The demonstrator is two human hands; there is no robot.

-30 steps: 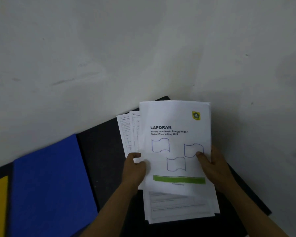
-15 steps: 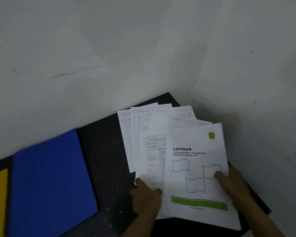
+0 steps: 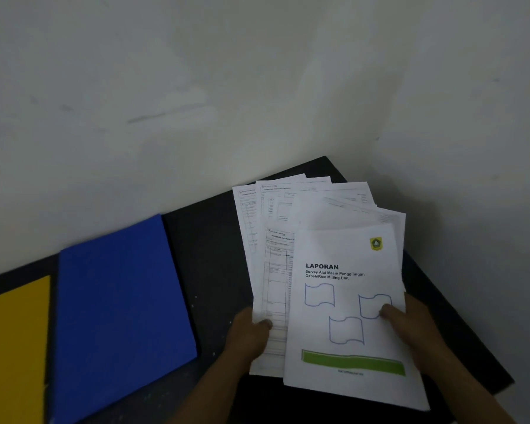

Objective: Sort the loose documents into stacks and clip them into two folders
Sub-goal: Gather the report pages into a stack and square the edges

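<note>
A white cover sheet titled "LAPORAN" (image 3: pixel 346 304), with a green bar and a yellow crest, lies on top of the papers at the right. My right hand (image 3: pixel 410 325) pinches its right edge, thumb on the front. My left hand (image 3: pixel 251 335) pinches a printed form sheet (image 3: pixel 276 289) at the left of the cover. Several more loose printed sheets (image 3: pixel 291 200) fan out behind them on the black table (image 3: pixel 208 258). A blue folder (image 3: pixel 120 310) lies shut to the left, and a yellow folder (image 3: pixel 13 347) lies at the far left edge.
A grey-white wall (image 3: pixel 227 87) rises right behind the table, meeting a side wall at the corner on the right. The table's right edge runs diagonally below my right forearm.
The cover sheet has slid down and to the right off the pile, uncovering the fanned sheets behind it. My left hand now holds a form sheet beside it. The view has shifted slightly.
</note>
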